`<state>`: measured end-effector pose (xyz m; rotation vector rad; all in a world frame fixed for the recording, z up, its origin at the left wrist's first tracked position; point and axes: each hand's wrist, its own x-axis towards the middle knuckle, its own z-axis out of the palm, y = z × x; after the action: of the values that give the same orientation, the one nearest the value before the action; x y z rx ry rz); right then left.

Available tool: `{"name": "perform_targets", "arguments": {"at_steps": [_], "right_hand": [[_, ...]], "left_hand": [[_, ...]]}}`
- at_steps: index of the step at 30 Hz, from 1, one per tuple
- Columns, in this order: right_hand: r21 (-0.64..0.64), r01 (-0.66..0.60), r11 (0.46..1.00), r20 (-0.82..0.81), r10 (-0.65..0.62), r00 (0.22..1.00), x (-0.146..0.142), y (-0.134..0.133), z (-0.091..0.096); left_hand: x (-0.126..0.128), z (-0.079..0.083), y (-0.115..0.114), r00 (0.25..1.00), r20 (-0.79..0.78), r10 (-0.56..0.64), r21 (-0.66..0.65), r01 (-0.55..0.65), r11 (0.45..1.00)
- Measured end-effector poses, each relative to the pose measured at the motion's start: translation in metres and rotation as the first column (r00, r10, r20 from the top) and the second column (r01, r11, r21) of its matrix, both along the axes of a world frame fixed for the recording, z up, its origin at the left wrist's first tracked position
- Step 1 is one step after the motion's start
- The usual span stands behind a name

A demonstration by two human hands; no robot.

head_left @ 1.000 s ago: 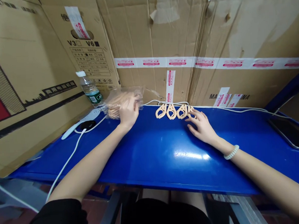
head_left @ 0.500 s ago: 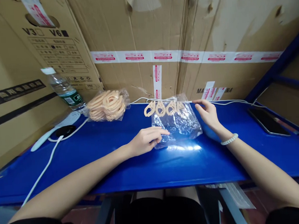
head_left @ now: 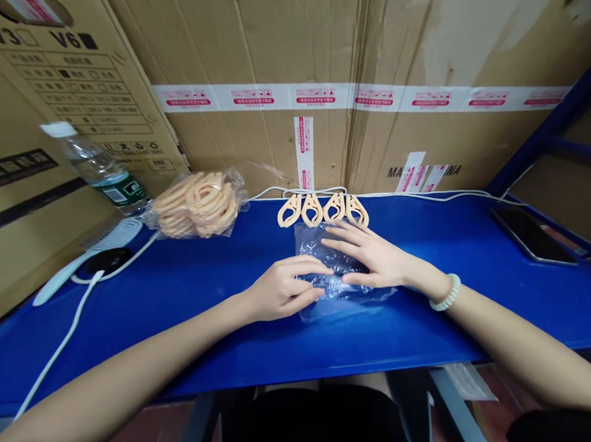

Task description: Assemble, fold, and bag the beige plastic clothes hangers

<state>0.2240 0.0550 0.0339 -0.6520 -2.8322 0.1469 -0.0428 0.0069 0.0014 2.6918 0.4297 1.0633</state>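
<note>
A clear plastic bag lies flat on the blue table in front of me. My left hand pinches the bag's near left edge with curled fingers. My right hand rests on top of the bag with its fingers stretched out flat. Just behind the bag, several beige plastic clips lie in a row near the table's back edge. A second clear bag full of the same beige clips sits at the back left.
A water bottle stands at the back left beside a white device with a cable. A dark tablet lies at the right. Cardboard boxes wall in the back and left. A white cable runs along the back edge.
My left hand left the bag of clips and came to the middle. A clear bag appeared, held up by my right hand, and now lies flat under both hands.
</note>
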Motion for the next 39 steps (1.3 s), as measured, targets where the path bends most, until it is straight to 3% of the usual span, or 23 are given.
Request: {"name": "perform_targets", "arguments": {"at_steps": [6, 11, 14, 16, 19, 21, 23, 25, 29, 33, 39], "right_hand": [[-0.073, 0.015, 0.997, 0.119, -0.006, 0.993, -0.005, -0.004, -0.017], [-0.189, 0.029, 0.982, 0.122, -0.006, 0.993, -0.004, -0.005, -0.018], [-0.301, -0.043, 0.953, -0.045, 0.030, 0.999, 0.001, -0.002, -0.014], [-0.338, -0.063, 0.939, -0.243, -0.022, 0.970, 0.006, 0.006, -0.010], [-0.192, 0.067, 0.979, -0.409, -0.142, 0.901, 0.016, 0.032, -0.006], [-0.029, 0.164, 0.986, -0.328, -0.165, 0.930, 0.022, 0.059, -0.004], [0.049, 0.216, 0.975, -0.152, -0.207, 0.966, 0.026, 0.090, -0.002], [0.069, 0.244, 0.967, 0.064, -0.248, 0.967, 0.028, 0.118, -0.001], [0.044, 0.253, 0.967, 0.187, -0.256, 0.948, 0.033, 0.144, 0.000], [0.047, 0.284, 0.958, 0.231, -0.287, 0.930, 0.054, 0.132, 0.008], [0.013, 0.310, 0.951, 0.189, -0.307, 0.933, 0.109, 0.076, 0.020]], "left_hand": [[0.008, -0.006, -0.008, 0.995, -0.034, 0.096, -0.024, -0.097, 0.995], [0.008, -0.003, -0.013, 0.959, -0.276, 0.057, 0.042, -0.047, 0.998], [0.007, -0.002, -0.013, 0.930, -0.361, 0.070, -0.002, -0.076, 0.997], [0.007, -0.002, -0.013, 0.919, -0.388, 0.071, -0.028, -0.089, 0.996], [0.007, -0.002, -0.013, 0.907, -0.415, 0.071, -0.034, -0.093, 0.995], [0.006, -0.002, -0.013, 0.901, -0.428, 0.069, -0.033, -0.092, 0.995], [0.006, -0.002, -0.013, 0.894, -0.443, 0.065, -0.034, -0.089, 0.995], [0.006, -0.002, -0.013, 0.888, -0.455, 0.068, -0.034, -0.094, 0.995], [0.006, 0.000, -0.013, 0.884, -0.461, 0.078, -0.036, -0.106, 0.994], [0.006, 0.000, -0.013, 0.897, -0.437, 0.068, -0.030, -0.090, 0.995], [0.006, -0.004, -0.014, 0.924, -0.379, 0.053, -0.020, -0.066, 0.998]]}}
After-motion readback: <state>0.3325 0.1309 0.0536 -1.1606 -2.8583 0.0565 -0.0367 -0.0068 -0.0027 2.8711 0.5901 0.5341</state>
